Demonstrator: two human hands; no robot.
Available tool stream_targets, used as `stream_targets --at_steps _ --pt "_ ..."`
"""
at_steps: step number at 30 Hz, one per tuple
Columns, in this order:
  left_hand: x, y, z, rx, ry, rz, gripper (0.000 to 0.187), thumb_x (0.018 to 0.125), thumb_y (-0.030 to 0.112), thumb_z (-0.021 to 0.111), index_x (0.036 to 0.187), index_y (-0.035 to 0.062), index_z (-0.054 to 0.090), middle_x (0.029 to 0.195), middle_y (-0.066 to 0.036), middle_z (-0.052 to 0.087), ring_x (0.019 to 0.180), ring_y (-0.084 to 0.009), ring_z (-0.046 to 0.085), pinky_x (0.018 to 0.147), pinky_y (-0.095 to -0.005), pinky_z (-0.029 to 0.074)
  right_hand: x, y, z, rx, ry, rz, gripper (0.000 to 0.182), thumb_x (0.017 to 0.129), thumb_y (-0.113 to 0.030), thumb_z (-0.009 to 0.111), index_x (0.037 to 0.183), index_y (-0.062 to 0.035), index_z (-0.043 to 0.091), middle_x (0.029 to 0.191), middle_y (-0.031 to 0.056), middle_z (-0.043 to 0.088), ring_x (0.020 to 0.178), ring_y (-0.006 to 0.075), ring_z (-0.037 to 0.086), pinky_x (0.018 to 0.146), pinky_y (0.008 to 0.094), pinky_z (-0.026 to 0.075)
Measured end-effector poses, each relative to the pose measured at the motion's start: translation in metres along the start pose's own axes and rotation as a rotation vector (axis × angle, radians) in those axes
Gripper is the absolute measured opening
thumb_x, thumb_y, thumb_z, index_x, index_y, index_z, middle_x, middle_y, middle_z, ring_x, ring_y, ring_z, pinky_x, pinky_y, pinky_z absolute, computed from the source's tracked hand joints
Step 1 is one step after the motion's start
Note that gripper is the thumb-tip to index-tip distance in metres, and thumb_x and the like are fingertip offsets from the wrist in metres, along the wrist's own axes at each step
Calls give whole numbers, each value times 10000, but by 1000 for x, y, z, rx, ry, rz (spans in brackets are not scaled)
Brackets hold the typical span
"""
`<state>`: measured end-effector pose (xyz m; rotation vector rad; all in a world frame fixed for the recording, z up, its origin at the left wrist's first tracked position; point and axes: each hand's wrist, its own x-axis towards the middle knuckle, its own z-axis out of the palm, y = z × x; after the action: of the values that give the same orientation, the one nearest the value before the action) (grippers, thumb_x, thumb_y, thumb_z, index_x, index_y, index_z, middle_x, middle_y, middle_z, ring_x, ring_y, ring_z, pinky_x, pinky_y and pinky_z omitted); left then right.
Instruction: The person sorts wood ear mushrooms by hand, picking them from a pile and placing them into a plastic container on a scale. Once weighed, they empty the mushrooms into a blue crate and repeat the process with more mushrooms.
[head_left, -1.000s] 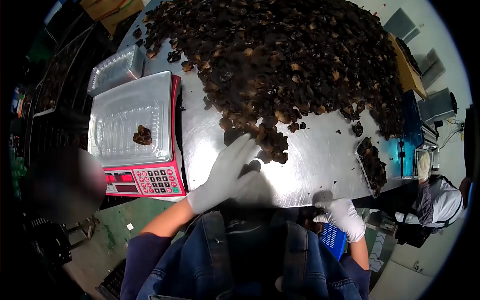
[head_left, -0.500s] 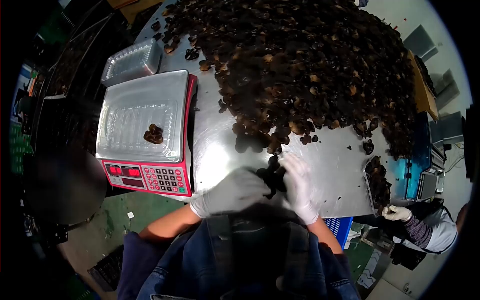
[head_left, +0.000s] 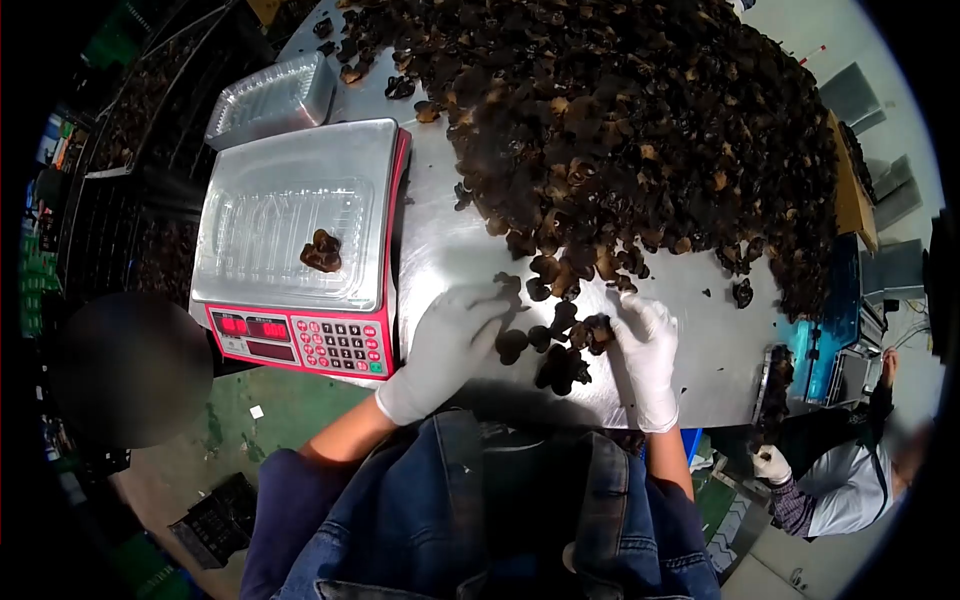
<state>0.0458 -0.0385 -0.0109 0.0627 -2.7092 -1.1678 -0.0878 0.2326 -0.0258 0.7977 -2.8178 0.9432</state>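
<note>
Several dark wood ear mushrooms (head_left: 562,370) lie loose on the metal table between my two white-gloved hands. My left hand (head_left: 450,340) is open, its fingers stretched toward a mushroom (head_left: 511,346) at their tips. On the other side, my right hand (head_left: 645,350) has its fingers apart and slightly bent, beside a brownish mushroom (head_left: 598,333); whether it touches that piece is hard to tell. To the left stands a red and silver digital scale (head_left: 300,340). A clear plastic tray (head_left: 265,235) rests on it, holding one small mushroom clump (head_left: 321,251).
A large heap of wood ear mushrooms (head_left: 640,130) covers the back of the table (head_left: 700,365). Stacked clear trays (head_left: 270,100) stand behind the scale. At right, a co-worker's gloved hand (head_left: 770,465) is near a filled tray (head_left: 775,385). Dark crates (head_left: 150,190) stand at far left.
My hands have moved apart, and the dark mushrooms that were gathered between them now lie spread on the table. The co-worker's gloved hand has dropped away from the filled tray.
</note>
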Motion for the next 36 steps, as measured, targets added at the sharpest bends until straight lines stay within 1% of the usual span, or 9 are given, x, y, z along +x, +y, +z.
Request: stream_targets --at_steps 3,7,8,10,14,16,23,31,36 --pt "30 0 18 46 71 -51 390 829 114 653 1217 71 640 1336 -173 531 1180 -374 534 973 -431 461 38 -45 9 50 128 -72 425 761 -35 761 1172 -87 672 1189 114 642 1108 290 605 943 362 474" --pt "28 -8 38 197 -66 160 520 823 137 645 1330 68 555 1388 -164 482 1232 -377 499 1025 -431 430 34 -49 27 -118 -201 -339 392 855 -304 684 1202 -124 654 1396 112 517 1334 331 427 1076 487 308" --pt "20 -9 37 307 -214 325 537 819 147 653 1339 64 548 1408 -155 467 1244 -366 497 1039 -428 423 24 -54 19 -166 -252 -382 363 851 -327 686 1163 -143 679 1353 98 559 1309 298 465 1087 453 302" --pt "13 5 15 93 -200 211 421 807 84 662 1227 82 644 1352 -145 533 1230 -350 522 1055 -423 424 1 -48 -1 -51 -313 -493 264 852 -269 697 1074 -128 716 1228 81 642 1209 271 559 1046 420 368" --pt "17 -4 8 -160 109 94 298 805 -59 615 1066 52 703 1095 -138 680 1079 -339 617 932 -409 493 22 -46 -10 158 -23 -128 156 843 -42 663 982 -69 729 1051 109 699 1004 312 647 922 389 491" --pt "37 -5 8 -75 259 -9 229 838 -12 600 1030 47 711 1070 -140 685 1019 -325 633 875 -407 505 41 -27 5 -99 124 -81 295 854 -124 678 1143 -63 670 1235 121 629 1178 313 562 995 399 425" --pt "48 -3 10 -51 39 -113 160 823 209 686 905 73 706 959 -123 674 907 -298 635 810 -403 513 23 13 15 -310 12 -111 214 826 -165 719 1017 -70 704 1175 88 649 1166 283 565 1005 442 381" --pt "34 -21 13 151 -65 -124 126 780 36 582 853 57 682 1017 -113 676 976 -324 609 867 -421 496 0 14 -13 16 207 171 136 848 -42 676 980 -23 705 935 140 679 866 294 663 753 364 514" --pt "59 9 29 144 -69 -100 220 775 52 591 970 50 693 1083 -125 671 1012 -320 607 883 -439 493 30 -8 11 -60 156 -113 398 853 -62 652 1249 -41 619 1250 182 615 1175 332 569 1020 423 429"
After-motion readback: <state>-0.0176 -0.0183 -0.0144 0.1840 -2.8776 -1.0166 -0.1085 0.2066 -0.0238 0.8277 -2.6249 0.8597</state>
